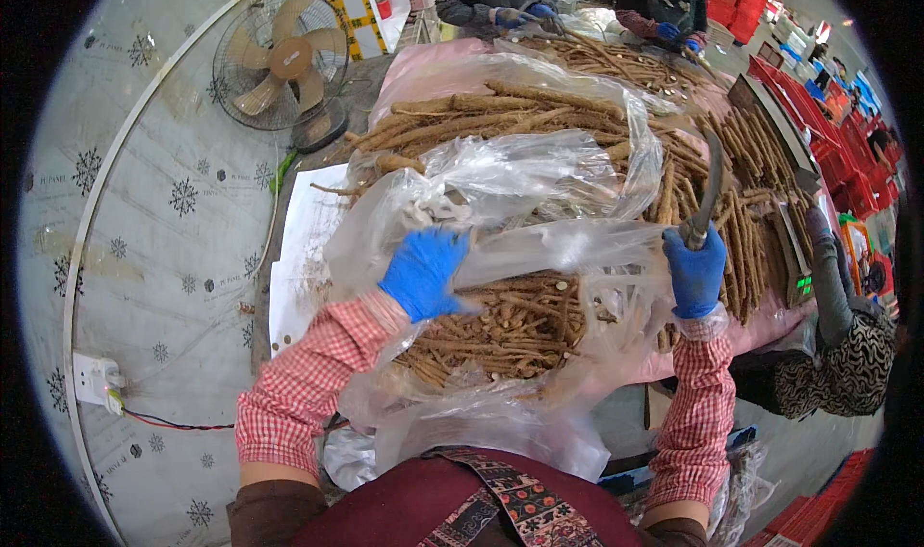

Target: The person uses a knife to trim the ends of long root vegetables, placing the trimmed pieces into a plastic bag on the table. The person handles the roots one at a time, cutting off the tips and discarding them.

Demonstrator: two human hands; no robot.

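Observation:
My left hand, in a blue glove, is closed on the edge of a clear plastic bag; its thumb is slightly blurred. Inside the bag opening, below that hand, lie many short brown roots. On the right, my blue-gloved right hand grips the handle of a curved knife, its blade pointing up and away from me. The film stretches across between both hands, reaching close to the right one; whether those fingers also hold it, I cannot tell.
Long brown roots are heaped farther back, with more stacked beside a metal tray at right. A fan stands at the far left, by a white sheet. Co-workers in gloves sit across; another person is at right.

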